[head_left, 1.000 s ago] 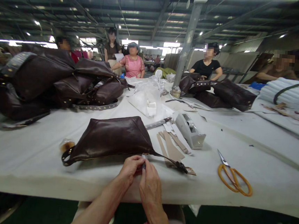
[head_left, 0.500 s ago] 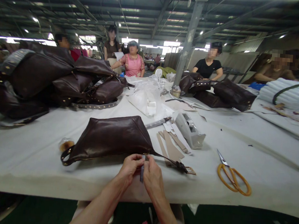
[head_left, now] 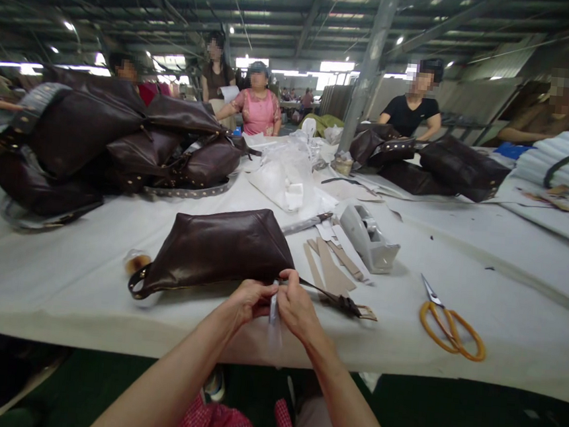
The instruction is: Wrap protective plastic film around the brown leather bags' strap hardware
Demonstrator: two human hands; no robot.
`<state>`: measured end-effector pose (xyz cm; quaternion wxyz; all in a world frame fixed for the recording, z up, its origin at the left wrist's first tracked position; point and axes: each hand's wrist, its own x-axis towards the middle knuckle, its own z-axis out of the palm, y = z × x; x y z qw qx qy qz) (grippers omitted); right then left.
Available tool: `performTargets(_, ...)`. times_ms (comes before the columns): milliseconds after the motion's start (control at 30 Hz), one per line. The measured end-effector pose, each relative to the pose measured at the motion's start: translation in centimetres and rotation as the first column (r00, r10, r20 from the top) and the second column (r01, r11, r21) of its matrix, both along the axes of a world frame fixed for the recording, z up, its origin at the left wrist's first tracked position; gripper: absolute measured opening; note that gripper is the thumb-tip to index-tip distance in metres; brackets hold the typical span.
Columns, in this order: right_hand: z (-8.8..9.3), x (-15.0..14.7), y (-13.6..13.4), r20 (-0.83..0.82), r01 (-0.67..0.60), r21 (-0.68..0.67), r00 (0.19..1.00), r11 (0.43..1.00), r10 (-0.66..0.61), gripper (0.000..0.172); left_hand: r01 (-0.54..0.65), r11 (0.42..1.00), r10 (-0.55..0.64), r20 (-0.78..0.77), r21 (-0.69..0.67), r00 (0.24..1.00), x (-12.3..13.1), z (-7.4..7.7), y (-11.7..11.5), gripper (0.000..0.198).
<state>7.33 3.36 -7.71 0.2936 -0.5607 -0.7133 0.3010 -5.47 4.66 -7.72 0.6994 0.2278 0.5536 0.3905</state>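
A dark brown leather bag [head_left: 224, 245] lies on the white-covered table in front of me. At its near edge my left hand [head_left: 251, 298] and my right hand [head_left: 296, 306] meet, fingertips pinched together. Between them a narrow clear plastic strip [head_left: 274, 315] hangs down toward the table edge. Exactly what the strip's upper end is fixed to is hidden by my fingers. A thin strap with a buckle [head_left: 368, 312] runs from the bag's right corner, past my right hand. At the left end of the bag is a studded strap loop [head_left: 139, 282].
Orange-handled scissors [head_left: 452, 331] lie at right. A grey tape dispenser [head_left: 369, 237] stands behind beige strips [head_left: 332, 264]. Brown bags are heaped at left [head_left: 92, 130] and back right [head_left: 462, 166]. Clear plastic bags [head_left: 288, 174] lie mid-table by a post [head_left: 369, 75]. Several people are beyond.
The strip between my hands looked darker and shorter; now it is paler and hangs lower. My right fingers have lifted slightly. The view has shifted a little.
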Motion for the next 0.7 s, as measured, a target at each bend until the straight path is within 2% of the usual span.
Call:
performTargets(167, 0.0, 0.1, 0.3, -0.008, -0.011, 0.011, 1.000, 1.000, 0.011, 0.033, 0.051, 0.998, -0.050, 0.020, -0.039, 0.999, -0.4, 0.2, 0.4, 0.020)
performTargets(333, 0.1, -0.6, -0.4, -0.137, 0.104, 0.002, 0.985, 0.995, -0.103, 0.033, 0.016, 0.999, -0.016, 0.002, -0.044, 1.000, 0.0, -0.2, 0.3, 0.020)
performTargets(433, 0.0, -0.7, -1.8, -0.212, 0.165, -0.004, 0.964, 0.986, -0.162, 0.025, 0.007, 0.999, -0.007, 0.007, -0.048, 1.000, 0.3, -0.3, 0.3, 0.018)
performTargets(500, -0.1, -0.5, -3.0, -0.125, 0.198, 0.070, 0.974, 0.978, -0.189, 0.017, 0.007, 0.999, -0.007, 0.017, -0.051, 1.000, 0.4, -0.2, 0.3, 0.018)
performTargets(567, -0.2, -0.3, -4.2, 0.008, 0.245, 0.155, 0.968, 0.957, -0.250, 0.016, 0.006, 0.999, -0.004, 0.031, -0.049, 1.000, 0.4, 0.0, 0.3, 0.019)
performTargets(633, -0.2, -0.3, -5.1, 0.079, 0.281, 0.152, 0.952, 0.948, -0.295, 0.016, 0.002, 0.999, 0.000, 0.040, -0.047, 0.999, 0.4, 0.0, 0.4, 0.019)
performTargets(700, -0.3, -0.5, -5.4, 0.081, 0.284, 0.086, 0.953, 0.955, -0.291, 0.014, 0.000, 0.999, 0.002, 0.044, -0.046, 0.999, 0.3, 0.0, 0.4, 0.019)
